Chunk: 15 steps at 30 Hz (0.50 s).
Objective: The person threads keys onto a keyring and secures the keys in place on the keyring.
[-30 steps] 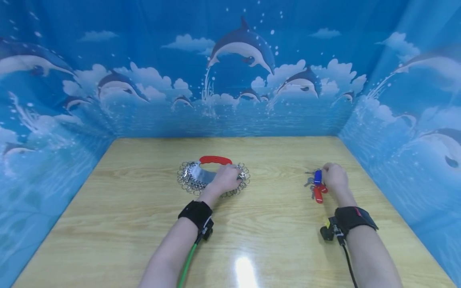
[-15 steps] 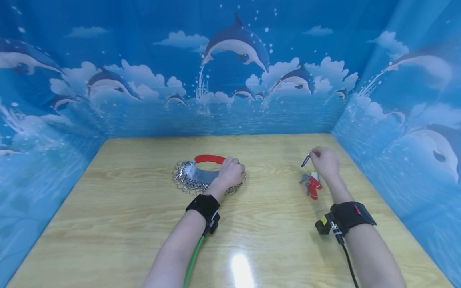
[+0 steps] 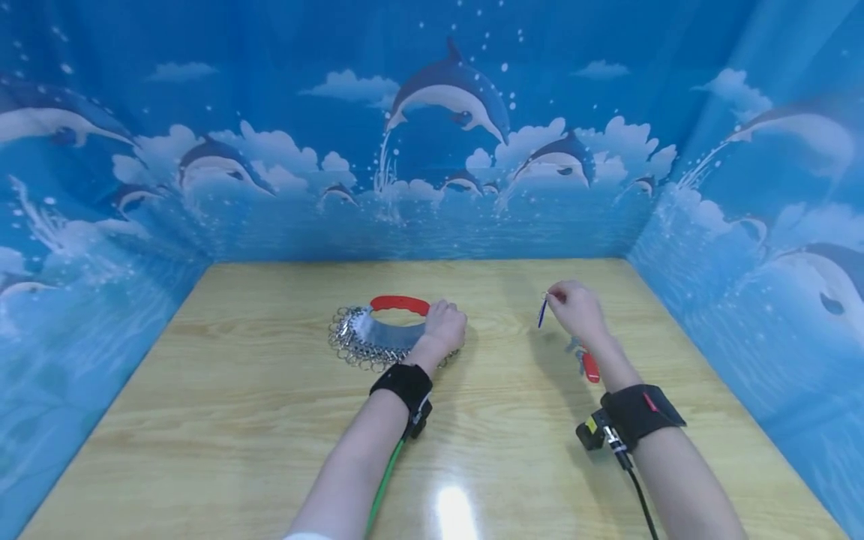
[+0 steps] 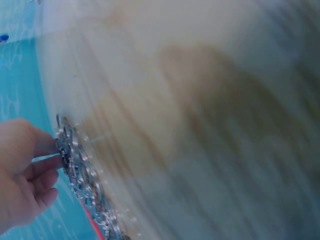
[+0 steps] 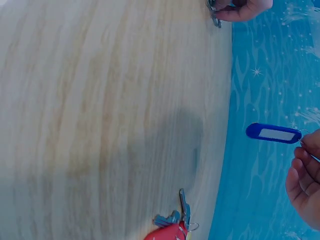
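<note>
A curved metal plate with a red handle and many small metal rings along its outer edge lies left of centre on the table. My left hand pinches rings at its right end, covering part of it. On the right, my right hand pinches the small wire ring of a blue key tag between thumb and finger. The tag hangs above the table, its white label facing the right wrist camera. Below that hand lie keys with a red key tag, partly hidden by my forearm.
The wood-grain table is walled at the back and sides by a blue dolphin-print curtain. Wrist straps with small cameras sit on both arms; a green cable and a black cable trail toward me.
My right hand has lifted the blue key tag off the red-tagged keys and carried it left toward the plate. My left hand stays at the plate's right end, shifting slightly right.
</note>
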Each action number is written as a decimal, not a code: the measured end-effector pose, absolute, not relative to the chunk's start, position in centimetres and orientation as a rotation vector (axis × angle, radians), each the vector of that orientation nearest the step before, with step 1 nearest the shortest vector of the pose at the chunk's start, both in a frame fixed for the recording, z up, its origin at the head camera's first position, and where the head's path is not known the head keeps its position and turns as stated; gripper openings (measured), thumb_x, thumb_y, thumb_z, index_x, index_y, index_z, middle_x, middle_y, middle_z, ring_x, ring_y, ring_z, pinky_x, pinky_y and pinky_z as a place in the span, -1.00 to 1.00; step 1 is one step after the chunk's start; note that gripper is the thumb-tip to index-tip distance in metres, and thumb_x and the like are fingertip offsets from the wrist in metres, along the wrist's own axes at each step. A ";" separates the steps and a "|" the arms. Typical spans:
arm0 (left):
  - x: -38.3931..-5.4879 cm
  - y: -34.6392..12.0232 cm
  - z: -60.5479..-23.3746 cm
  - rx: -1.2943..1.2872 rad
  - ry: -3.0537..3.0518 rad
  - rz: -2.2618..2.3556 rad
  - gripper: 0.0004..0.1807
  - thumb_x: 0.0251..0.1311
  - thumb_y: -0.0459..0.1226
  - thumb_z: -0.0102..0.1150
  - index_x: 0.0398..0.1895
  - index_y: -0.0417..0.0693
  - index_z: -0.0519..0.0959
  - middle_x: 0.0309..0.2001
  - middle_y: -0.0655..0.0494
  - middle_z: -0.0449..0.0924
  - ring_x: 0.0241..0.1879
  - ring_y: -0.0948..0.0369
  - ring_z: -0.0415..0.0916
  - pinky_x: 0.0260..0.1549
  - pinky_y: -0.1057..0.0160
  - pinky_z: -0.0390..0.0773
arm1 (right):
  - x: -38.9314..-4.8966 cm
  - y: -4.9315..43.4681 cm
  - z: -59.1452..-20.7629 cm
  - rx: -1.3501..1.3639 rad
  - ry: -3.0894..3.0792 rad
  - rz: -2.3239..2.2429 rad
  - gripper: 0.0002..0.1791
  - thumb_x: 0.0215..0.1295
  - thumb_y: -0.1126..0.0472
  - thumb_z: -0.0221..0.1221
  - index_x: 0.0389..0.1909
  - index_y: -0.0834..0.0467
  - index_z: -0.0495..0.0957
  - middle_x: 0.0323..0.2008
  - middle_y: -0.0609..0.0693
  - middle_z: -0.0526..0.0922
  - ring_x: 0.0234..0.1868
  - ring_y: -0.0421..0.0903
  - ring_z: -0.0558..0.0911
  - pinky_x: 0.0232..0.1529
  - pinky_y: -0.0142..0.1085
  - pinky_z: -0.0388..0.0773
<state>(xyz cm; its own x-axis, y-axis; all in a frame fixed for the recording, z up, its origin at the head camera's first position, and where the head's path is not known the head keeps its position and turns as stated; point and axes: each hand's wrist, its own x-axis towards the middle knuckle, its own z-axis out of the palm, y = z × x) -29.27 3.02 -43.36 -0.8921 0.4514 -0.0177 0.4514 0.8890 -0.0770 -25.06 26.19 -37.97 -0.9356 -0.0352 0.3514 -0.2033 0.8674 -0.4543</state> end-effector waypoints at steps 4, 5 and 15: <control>-29.3 3.0 -43.6 -0.766 -3.011 0.214 -0.83 0.20 -0.18 0.12 -0.20 0.07 0.65 -0.18 0.10 0.53 -0.09 0.12 0.40 -0.01 0.15 0.31 | -25.2 25.9 -38.5 0.210 -2.716 0.703 -0.81 0.25 0.32 0.08 -0.27 0.40 0.55 -0.33 0.27 0.58 -0.29 0.16 0.54 -0.19 -0.01 0.44; -29.3 3.0 -43.6 -0.782 -2.995 0.243 -0.83 0.20 -0.18 0.11 -0.20 0.08 0.65 -0.19 0.11 0.54 -0.10 0.13 0.41 -0.02 0.15 0.32 | -25.1 25.9 -38.6 0.210 -2.721 0.699 -0.81 0.25 0.32 0.09 -0.27 0.40 0.55 -0.32 0.27 0.58 -0.28 0.16 0.54 -0.18 0.00 0.44; -29.1 3.5 -43.6 -0.828 -2.931 0.341 -0.82 0.23 -0.21 0.04 -0.24 0.12 0.65 -0.27 0.15 0.55 -0.21 0.17 0.42 -0.12 0.16 0.32 | -25.0 26.3 -39.4 0.151 -2.781 0.740 -0.77 0.30 0.28 0.05 -0.20 0.39 0.54 -0.28 0.26 0.56 -0.25 0.14 0.53 -0.21 -0.04 0.46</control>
